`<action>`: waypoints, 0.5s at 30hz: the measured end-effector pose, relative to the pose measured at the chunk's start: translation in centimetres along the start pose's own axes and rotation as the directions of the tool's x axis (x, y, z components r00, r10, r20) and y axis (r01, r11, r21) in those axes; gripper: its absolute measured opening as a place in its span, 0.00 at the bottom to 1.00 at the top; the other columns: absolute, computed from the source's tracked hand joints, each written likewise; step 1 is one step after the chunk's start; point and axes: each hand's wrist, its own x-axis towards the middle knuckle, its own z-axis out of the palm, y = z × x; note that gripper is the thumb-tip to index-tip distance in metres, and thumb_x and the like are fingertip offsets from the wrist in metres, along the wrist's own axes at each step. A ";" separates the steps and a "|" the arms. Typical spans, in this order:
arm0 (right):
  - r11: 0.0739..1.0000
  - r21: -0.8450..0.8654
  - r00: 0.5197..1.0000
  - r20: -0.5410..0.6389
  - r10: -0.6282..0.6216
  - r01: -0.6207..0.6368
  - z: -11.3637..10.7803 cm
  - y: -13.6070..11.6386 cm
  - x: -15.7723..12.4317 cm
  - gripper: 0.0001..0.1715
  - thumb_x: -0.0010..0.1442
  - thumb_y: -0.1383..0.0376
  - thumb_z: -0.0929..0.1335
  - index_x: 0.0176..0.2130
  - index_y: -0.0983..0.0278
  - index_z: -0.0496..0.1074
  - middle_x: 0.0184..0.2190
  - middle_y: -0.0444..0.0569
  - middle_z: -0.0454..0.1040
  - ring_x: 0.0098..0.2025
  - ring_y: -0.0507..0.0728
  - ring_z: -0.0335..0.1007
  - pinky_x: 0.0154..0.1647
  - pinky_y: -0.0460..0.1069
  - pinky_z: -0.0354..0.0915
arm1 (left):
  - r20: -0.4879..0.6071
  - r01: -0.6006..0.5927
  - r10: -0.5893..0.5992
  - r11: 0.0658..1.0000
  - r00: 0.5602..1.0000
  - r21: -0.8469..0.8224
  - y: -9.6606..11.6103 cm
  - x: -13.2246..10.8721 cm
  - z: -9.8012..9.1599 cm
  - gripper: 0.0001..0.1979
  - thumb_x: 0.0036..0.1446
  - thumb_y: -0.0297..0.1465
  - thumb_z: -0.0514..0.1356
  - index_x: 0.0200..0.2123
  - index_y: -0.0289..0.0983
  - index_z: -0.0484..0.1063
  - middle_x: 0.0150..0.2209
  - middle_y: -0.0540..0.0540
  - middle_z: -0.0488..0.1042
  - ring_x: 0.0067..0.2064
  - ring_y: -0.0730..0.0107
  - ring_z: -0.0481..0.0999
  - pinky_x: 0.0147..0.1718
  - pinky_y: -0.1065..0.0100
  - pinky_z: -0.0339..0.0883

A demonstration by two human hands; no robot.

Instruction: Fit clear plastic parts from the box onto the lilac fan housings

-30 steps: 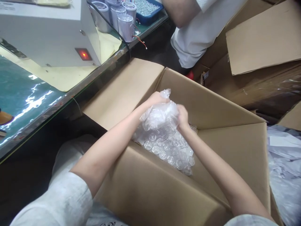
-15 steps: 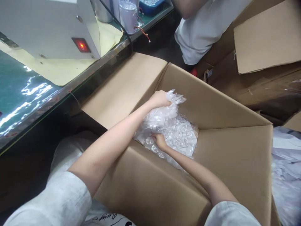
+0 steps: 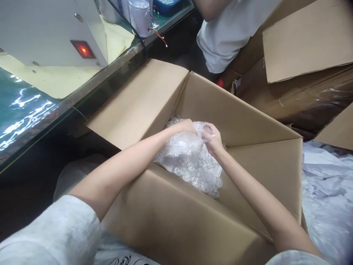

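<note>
Both my hands are down inside a deep cardboard box (image 3: 176,206). A crumpled clear plastic bag (image 3: 182,145) is bunched between them. My left hand (image 3: 187,127) is closed on the bag's gathered upper part. Across from it, my right hand (image 3: 212,138) grips the same bag near its mouth, and the thin film lies over its fingers. Below the bag, several small clear round plastic pieces (image 3: 195,175) are heaped in the box. What the bag itself holds is hard to make out.
A grey machine (image 3: 52,33) with a lit red switch stands on the green bench (image 3: 27,99) to the left. Cylinders (image 3: 140,18) with wires sit behind it. A person's white clothing (image 3: 226,40) shows at the back. More cardboard (image 3: 306,40) and white plastic sheeting (image 3: 328,187) lie right.
My right hand has risen from the clear pieces to the bag's top, beside my left hand. The left hand has lowered slightly with the bag. The whole view has shifted a little.
</note>
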 end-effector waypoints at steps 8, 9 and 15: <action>0.971 -0.233 0.923 0.359 0.141 -0.058 7.5 4.3 -12.2 0.28 0.47 0.71 0.74 0.49 0.60 0.75 0.58 0.54 0.67 0.43 0.62 0.75 0.42 0.54 0.71 | -0.273 0.089 -0.067 0.994 0.960 0.070 -0.2 -0.6 -2.8 0.13 0.45 0.28 0.63 0.37 0.30 0.76 0.42 0.32 0.77 0.46 0.47 0.77 0.41 0.61 0.69; 0.964 -0.260 0.909 0.388 0.154 -0.052 8.4 4.7 -12.9 0.30 0.45 0.72 0.75 0.49 0.59 0.75 0.63 0.54 0.61 0.47 0.64 0.74 0.45 0.55 0.70 | -0.269 0.072 -0.054 0.996 0.962 0.059 -0.1 -0.6 -2.9 0.12 0.46 0.28 0.62 0.36 0.30 0.76 0.41 0.33 0.77 0.44 0.49 0.78 0.39 0.62 0.69; 0.948 -0.318 0.863 0.472 0.180 -0.023 10.2 6.5 -10.5 0.09 0.61 0.67 0.70 0.43 0.64 0.76 0.58 0.53 0.68 0.51 0.60 0.71 0.53 0.58 0.66 | -0.202 0.007 -0.002 1.000 0.979 0.024 -0.2 -0.3 -2.9 0.08 0.45 0.29 0.62 0.31 0.32 0.75 0.35 0.38 0.78 0.36 0.57 0.78 0.32 0.65 0.68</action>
